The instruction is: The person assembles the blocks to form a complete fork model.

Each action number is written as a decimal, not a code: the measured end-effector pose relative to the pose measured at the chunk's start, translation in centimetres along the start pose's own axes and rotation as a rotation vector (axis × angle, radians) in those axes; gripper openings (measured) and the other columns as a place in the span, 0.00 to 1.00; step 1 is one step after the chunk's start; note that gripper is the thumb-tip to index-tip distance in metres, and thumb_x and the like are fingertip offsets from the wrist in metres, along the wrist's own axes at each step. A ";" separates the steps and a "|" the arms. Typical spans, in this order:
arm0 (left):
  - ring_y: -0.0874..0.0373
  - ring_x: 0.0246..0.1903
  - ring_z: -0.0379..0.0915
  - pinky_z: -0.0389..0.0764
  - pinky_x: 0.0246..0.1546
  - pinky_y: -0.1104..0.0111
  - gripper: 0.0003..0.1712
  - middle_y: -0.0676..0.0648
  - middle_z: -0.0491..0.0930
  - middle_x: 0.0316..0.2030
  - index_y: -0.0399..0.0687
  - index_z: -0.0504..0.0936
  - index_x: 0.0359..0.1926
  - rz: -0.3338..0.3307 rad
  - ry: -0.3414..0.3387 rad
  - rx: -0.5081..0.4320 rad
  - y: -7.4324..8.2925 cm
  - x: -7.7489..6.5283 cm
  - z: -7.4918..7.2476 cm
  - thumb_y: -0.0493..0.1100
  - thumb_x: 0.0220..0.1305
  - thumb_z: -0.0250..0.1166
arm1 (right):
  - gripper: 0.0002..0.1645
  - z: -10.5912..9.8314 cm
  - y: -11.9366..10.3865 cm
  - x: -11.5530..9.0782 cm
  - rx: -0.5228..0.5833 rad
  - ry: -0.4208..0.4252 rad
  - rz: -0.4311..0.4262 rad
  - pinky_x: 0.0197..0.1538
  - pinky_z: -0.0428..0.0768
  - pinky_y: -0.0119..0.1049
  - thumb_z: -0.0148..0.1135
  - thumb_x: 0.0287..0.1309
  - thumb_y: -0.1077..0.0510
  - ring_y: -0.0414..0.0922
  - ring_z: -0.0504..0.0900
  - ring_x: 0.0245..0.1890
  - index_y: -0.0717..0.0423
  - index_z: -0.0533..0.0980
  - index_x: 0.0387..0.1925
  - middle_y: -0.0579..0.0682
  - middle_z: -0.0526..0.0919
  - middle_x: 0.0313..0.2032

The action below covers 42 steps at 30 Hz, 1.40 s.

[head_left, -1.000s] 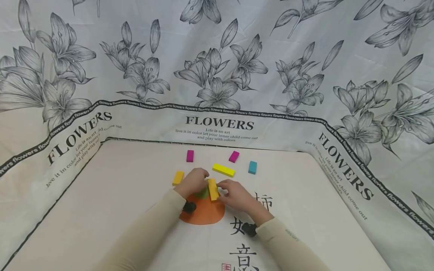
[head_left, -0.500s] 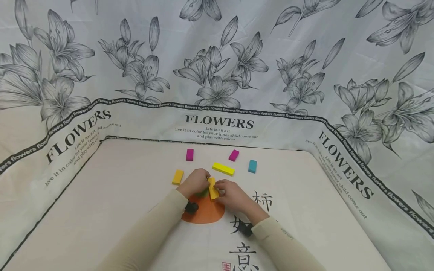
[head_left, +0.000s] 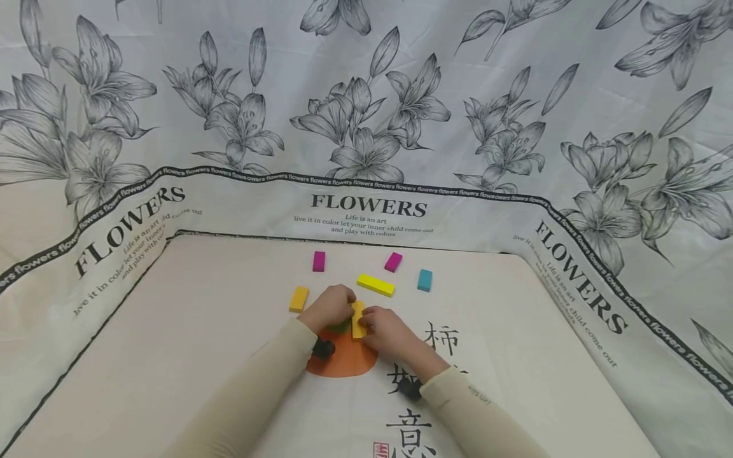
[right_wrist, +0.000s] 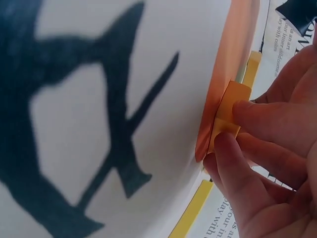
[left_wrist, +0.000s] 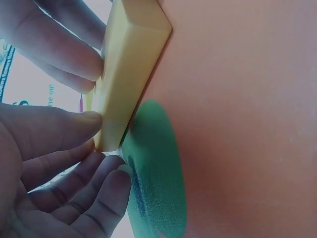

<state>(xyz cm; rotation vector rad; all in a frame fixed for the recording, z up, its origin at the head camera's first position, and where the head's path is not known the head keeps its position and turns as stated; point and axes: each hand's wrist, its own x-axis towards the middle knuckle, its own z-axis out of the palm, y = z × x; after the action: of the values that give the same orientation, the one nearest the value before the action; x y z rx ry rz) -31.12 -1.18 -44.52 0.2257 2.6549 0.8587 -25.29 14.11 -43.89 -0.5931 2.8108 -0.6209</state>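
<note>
A left hand (head_left: 329,309) and right hand (head_left: 390,332) pinch the far and near ends of an orange-yellow rectangular block (head_left: 357,326) on a printed persimmon (head_left: 346,361). It looks light, rigid, smooth and sturdy; its long sides should grip best. Forearms angle inward; a long yellow block (head_left: 375,285) lies beyond.

Head view: right hand (head_left: 390,332) covers part of the yellow-orange block (head_left: 356,324); left hand (head_left: 328,308) hides part of the green print (head_left: 342,327). Red seal (head_left: 380,450) cut by bottom edge. Sleeve lettering (head_left: 480,394) too small to read. Left wrist view: yellow-orange block's upper end cropped. Right wrist view: bright yellow block (right_wrist: 192,209) runs off bottom.
</note>
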 end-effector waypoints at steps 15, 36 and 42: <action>0.53 0.43 0.73 0.79 0.55 0.58 0.19 0.45 0.81 0.50 0.41 0.80 0.55 0.041 0.005 0.007 -0.6 -0.4 0.4 0.39 0.64 0.61 | 0.19 0.4 -0.7 -0.6 -0.031 0.012 0.002 0.59 0.79 0.45 0.67 0.55 0.60 0.51 0.78 0.55 0.58 0.82 0.50 0.54 0.81 0.54; 0.53 0.44 0.73 0.78 0.55 0.56 0.23 0.45 0.81 0.52 0.41 0.78 0.58 -0.019 0.053 0.045 0.3 -2.4 1.5 0.39 0.61 0.64 | 0.18 0.5 -0.7 -0.7 -0.035 0.032 -0.019 0.54 0.82 0.42 0.67 0.54 0.61 0.48 0.80 0.48 0.58 0.82 0.48 0.54 0.83 0.51; 0.52 0.48 0.73 0.77 0.59 0.55 0.26 0.43 0.78 0.57 0.40 0.76 0.60 0.036 0.055 0.034 0.2 -3.6 1.8 0.38 0.60 0.64 | 0.17 0.4 -0.7 -0.8 -0.053 0.046 -0.044 0.55 0.81 0.43 0.68 0.53 0.61 0.49 0.80 0.49 0.59 0.83 0.47 0.53 0.84 0.50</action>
<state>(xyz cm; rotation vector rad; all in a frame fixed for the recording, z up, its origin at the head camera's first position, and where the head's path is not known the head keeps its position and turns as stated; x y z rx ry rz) -27.11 -0.94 -44.79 0.2630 2.7267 0.8427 -24.25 13.68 -43.87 -0.6600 2.8724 -0.5774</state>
